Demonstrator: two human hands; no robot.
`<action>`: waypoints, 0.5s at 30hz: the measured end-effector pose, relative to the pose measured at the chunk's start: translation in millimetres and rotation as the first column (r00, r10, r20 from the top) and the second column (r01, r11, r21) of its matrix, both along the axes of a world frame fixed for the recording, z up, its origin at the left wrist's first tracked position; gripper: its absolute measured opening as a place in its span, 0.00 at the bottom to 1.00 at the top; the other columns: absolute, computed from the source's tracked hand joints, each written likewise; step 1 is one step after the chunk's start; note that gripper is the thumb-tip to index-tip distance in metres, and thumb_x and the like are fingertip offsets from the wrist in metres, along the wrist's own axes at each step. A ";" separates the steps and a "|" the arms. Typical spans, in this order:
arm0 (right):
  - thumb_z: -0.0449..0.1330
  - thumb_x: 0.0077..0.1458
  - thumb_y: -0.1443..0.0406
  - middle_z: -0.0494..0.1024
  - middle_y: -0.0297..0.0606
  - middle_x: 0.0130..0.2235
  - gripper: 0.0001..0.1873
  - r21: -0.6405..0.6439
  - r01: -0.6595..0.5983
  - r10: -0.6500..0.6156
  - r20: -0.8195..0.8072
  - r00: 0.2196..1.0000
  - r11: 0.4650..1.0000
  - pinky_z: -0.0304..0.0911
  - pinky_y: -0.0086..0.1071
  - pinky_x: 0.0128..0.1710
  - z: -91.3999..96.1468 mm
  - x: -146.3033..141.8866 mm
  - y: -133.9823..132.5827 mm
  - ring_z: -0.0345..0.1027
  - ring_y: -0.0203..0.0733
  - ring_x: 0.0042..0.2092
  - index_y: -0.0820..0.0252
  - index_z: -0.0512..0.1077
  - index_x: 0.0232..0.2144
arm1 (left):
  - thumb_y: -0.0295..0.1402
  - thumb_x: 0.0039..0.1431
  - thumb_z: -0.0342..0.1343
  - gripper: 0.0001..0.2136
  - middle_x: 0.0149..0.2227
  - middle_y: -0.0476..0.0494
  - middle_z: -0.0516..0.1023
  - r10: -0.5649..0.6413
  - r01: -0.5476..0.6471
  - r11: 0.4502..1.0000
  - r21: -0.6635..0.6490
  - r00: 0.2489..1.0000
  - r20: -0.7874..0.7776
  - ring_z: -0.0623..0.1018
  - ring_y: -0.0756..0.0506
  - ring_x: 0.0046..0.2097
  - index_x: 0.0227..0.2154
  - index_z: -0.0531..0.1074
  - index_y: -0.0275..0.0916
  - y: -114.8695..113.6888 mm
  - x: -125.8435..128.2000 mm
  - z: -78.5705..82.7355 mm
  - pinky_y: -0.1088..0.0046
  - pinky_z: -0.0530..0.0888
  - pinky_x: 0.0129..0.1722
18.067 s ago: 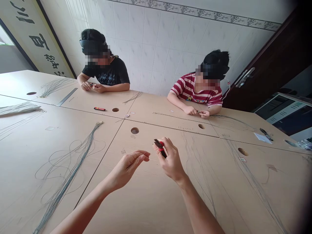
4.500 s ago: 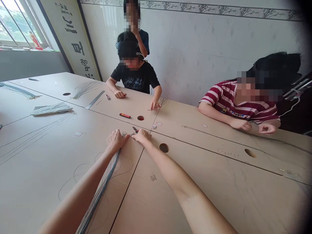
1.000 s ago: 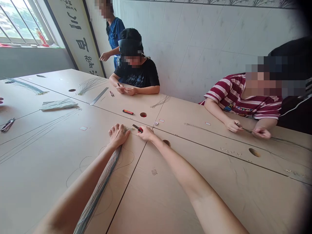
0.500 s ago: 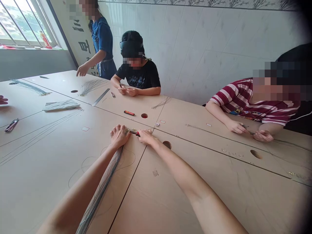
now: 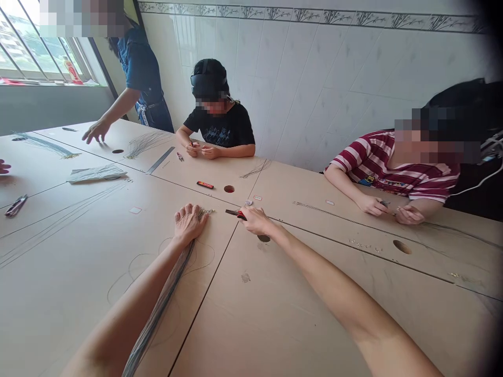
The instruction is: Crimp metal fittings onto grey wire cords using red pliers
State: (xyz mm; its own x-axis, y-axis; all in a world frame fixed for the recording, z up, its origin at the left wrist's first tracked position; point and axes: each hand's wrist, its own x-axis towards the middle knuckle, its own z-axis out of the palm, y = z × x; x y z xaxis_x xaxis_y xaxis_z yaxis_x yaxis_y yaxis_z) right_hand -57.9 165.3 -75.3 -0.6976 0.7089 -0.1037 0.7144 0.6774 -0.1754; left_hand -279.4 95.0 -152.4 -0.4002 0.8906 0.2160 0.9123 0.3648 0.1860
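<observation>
My left hand (image 5: 189,222) is pressed down on the table over the top end of a bundle of thin grey-blue cords (image 5: 173,285), fingers closed on it. Small gold-coloured metal ends (image 5: 206,211) stick out past its fingers on the right. From under my palm the cords run down beside my left forearm toward the bottom edge. In my right hand (image 5: 256,220) is a pair of pliers (image 5: 234,213) with dark jaws and a red and black handle. The jaws point left, a short gap away from the gold ends.
A red and black box-shaped item (image 5: 205,185) lies beyond my hands, near a round hole (image 5: 229,189) in the table (image 5: 298,314). Across sit two people with thread work; another person stands at the far left. A metal ruler (image 5: 161,160) and a cloth (image 5: 96,173) lie left.
My right hand has drawn the pliers right, away from the gold ends. My left hand stays on the cords. The standing person has leaned left, reaching over the table.
</observation>
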 end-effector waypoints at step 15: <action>0.50 0.62 0.64 0.75 0.43 0.40 0.07 0.241 0.104 -0.109 0.004 0.994 0.965 0.55 0.36 0.41 78.9 84.7 14.0 0.66 0.48 0.46 0.58 0.66 0.39 | 0.47 0.62 0.41 0.21 0.55 0.34 0.65 0.008 -0.008 1.000 -0.011 0.999 -0.037 0.62 0.34 0.56 0.50 0.66 0.40 -2.3 3.8 3.9 0.56 0.57 0.53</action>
